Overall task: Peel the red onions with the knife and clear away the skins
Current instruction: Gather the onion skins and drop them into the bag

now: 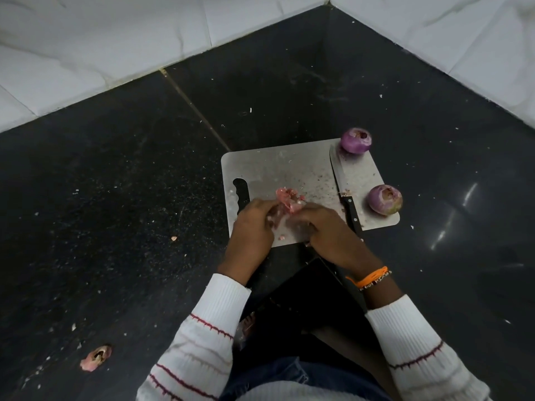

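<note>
Hiding most onion skins [289, 202], both hands' fingers [301, 215] overlap.

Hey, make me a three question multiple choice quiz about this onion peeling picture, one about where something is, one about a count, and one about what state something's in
1. Where does the knife lie?
A. On the cutting board, between the hands and the two onions
B. On the floor by the wall
C. In the right hand

2. How many peeled onions sit at the board's right side?
A. One
B. Two
C. Four

3. What are the hands doing?
A. Resting flat on the floor
B. Gripping the knife
C. Gathering a bunch of onion skins

Answers:
1. A, the knife rests untouched on the cutting board.
2. B, the far onion and the near onion.
3. C, the left hand and right hand close round the onion skins.
</note>
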Action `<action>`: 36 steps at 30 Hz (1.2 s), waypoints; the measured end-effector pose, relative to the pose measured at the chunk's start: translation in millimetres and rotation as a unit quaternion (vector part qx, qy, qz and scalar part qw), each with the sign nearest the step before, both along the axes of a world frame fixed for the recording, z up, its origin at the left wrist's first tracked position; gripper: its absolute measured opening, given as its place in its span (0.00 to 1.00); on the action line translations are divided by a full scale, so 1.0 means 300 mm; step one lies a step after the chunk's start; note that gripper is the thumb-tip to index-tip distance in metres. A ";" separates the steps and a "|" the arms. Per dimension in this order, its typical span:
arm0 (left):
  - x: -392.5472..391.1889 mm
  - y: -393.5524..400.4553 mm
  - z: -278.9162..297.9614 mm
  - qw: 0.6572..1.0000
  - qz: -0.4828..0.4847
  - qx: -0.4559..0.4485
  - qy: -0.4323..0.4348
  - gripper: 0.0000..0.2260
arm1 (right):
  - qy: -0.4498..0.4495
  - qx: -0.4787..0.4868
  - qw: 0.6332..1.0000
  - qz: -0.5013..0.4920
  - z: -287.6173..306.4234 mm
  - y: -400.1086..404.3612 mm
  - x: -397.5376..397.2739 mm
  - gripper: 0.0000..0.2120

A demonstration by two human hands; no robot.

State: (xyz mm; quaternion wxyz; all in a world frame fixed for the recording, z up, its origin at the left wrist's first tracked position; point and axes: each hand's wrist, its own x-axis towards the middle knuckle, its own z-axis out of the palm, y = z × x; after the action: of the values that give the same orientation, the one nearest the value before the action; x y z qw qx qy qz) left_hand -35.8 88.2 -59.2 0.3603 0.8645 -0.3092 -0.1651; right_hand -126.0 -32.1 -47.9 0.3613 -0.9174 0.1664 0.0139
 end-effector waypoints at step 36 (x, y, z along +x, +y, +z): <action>0.029 0.034 0.008 0.989 0.116 -0.014 0.088 0.13 | 0.009 -0.107 0.993 -0.052 -0.101 0.070 0.014 0.30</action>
State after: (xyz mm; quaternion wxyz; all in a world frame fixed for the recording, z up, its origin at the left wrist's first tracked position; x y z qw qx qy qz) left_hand -27.0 98.4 -56.7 0.4150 0.8714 -0.1762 -0.1936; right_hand -121.8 -11.2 -78.3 0.2600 -0.9408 0.2172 -0.0146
